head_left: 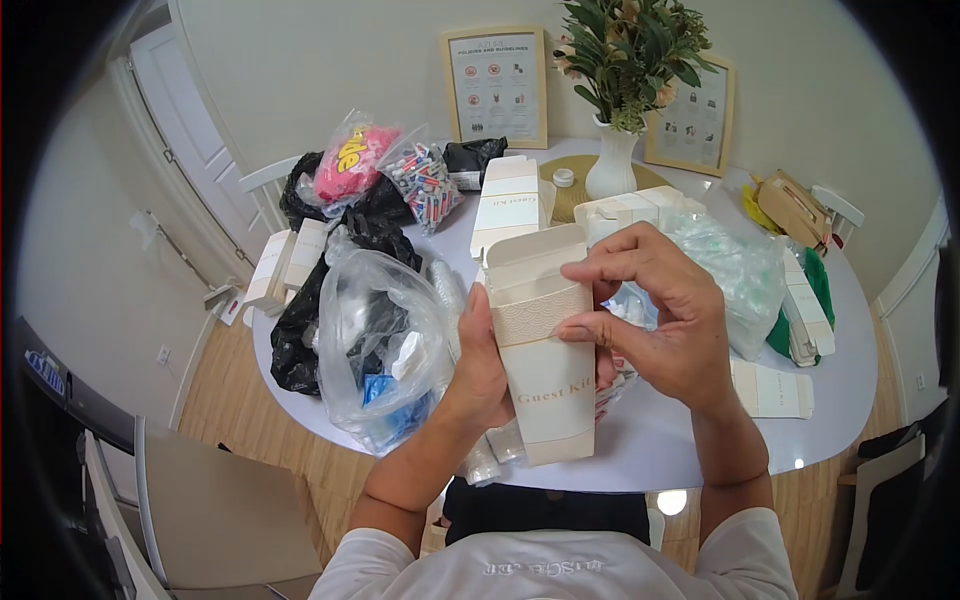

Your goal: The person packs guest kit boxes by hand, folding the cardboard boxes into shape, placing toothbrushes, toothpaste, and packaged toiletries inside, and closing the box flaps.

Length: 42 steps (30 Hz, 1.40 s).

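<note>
A white and cream "Guest Kit" box (545,372) is held upright, slightly tilted, above the near edge of the table. Its top is unfolded, with the flap standing up. My left hand (484,362) wraps around the box's left side and back. At the upper right, my right hand (660,315) has its thumb on the textured front band and its index finger at the top opening. The box's inside is mostly out of sight. Left of it lies an open clear plastic bag (370,320) with blue packets; small clear-wrapped items (483,462) lie below my left hand.
More Guest Kit boxes (506,205) stand at the back, left and right. A bag of small tubes (424,185), a pink bag (352,165) and a bulging clear bag (725,265) surround the work area. A white flower vase (611,165) stands behind.
</note>
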Each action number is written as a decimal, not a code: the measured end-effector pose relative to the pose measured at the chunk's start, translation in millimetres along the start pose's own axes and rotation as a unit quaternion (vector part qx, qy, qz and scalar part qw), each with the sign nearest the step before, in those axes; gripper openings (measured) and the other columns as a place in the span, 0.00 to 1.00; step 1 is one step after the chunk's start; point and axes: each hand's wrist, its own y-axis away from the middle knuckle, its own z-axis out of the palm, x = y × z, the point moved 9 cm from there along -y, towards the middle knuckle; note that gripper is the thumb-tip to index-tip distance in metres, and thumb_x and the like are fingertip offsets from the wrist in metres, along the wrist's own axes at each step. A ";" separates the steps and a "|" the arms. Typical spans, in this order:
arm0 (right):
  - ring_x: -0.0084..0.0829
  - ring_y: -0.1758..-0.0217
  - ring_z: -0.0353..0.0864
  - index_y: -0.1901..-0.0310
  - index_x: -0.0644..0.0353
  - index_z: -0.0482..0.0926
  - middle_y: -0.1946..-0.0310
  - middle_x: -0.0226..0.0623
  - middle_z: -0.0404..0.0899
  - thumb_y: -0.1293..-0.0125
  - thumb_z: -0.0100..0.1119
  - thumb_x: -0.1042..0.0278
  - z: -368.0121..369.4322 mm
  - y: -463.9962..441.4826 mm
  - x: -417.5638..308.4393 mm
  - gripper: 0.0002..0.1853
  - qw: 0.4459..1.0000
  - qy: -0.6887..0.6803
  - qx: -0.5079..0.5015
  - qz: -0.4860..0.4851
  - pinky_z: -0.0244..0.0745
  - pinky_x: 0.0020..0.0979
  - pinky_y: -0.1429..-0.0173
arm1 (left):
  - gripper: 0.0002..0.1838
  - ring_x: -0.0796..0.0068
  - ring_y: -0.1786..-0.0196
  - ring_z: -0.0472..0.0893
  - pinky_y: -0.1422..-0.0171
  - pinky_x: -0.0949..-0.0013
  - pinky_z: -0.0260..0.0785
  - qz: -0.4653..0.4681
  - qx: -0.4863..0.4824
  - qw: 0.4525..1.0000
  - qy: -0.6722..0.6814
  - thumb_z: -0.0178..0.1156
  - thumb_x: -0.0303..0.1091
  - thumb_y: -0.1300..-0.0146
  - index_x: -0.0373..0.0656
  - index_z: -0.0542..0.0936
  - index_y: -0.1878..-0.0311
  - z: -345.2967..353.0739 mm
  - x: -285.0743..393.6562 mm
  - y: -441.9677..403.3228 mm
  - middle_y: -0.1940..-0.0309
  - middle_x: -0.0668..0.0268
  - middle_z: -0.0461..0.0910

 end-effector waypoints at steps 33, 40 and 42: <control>0.12 0.71 0.75 0.64 0.67 0.81 0.71 0.29 0.78 0.44 0.65 0.80 -19.3 9.5 11.8 0.06 0.975 -0.131 0.144 0.107 0.70 0.15 0.68 | 0.55 0.61 0.41 0.66 0.43 0.63 0.68 0.393 0.147 0.636 -0.647 0.77 0.31 0.60 0.29 0.48 0.35 28.6 39.4 33.1 0.38 0.53 0.47; 0.13 0.71 0.73 0.65 0.69 0.81 0.71 0.30 0.77 0.40 0.63 0.75 -16.9 2.5 12.7 0.05 0.985 -0.138 0.045 0.091 0.67 0.15 0.69 | 0.51 0.52 0.44 0.71 0.44 0.61 0.68 0.352 0.146 0.577 -0.722 0.70 0.27 0.60 0.27 0.49 0.34 42.9 43.3 30.6 0.41 0.46 0.59; 0.14 0.72 0.73 0.65 0.69 0.82 0.72 0.29 0.77 0.40 0.64 0.71 -13.8 0.2 23.4 0.08 0.967 -0.195 0.001 0.162 0.67 0.16 0.71 | 0.51 0.51 0.45 0.72 0.45 0.60 0.68 0.353 0.146 0.576 -0.722 0.70 0.27 0.60 0.26 0.50 0.34 46.1 44.5 31.1 0.41 0.45 0.61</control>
